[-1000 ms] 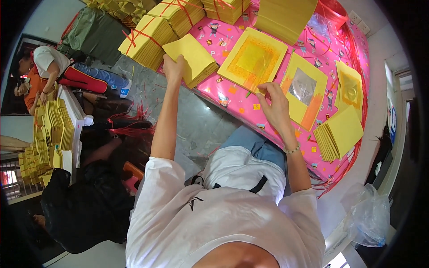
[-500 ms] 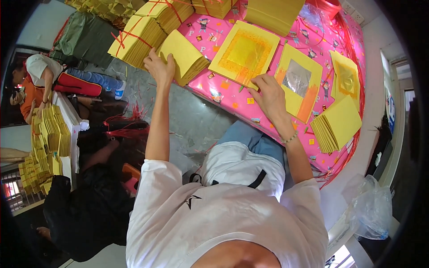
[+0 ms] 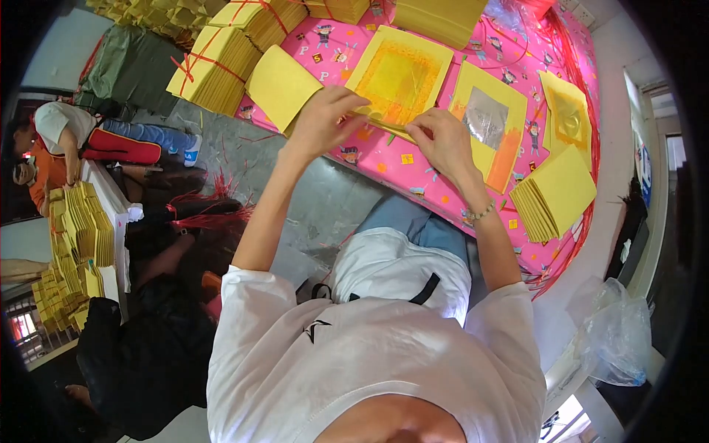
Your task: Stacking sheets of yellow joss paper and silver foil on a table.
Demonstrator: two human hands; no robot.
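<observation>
A stack of yellow paper sheets [image 3: 400, 70], printed with a gold square and an orange patch, lies on the pink table. At its near edge, my right hand [image 3: 444, 144] pinches the paper by the near corner. My left hand [image 3: 326, 124] curls its fingers at the near left corner of that stack and closes on the paper edge, which looks slightly lifted. Left of it rests a plain yellow stack [image 3: 284, 85], partly hidden by my left hand. To the right lies a yellow sheet [image 3: 484, 122] with a silver square and an orange stripe.
Bundles tied with red string [image 3: 214, 66] stand at the far left of the table [image 3: 413, 177]. A fanned yellow stack [image 3: 554, 196] and gold-square sheets [image 3: 569, 118] lie at right. Other people work at a white table [image 3: 118, 214] piled with yellow paper. A clear plastic bag [image 3: 617, 332] hangs at right.
My left hand has left the plain stack at left and moved right to the near edge of the gold-square stack. My right hand remains by the near corner.
</observation>
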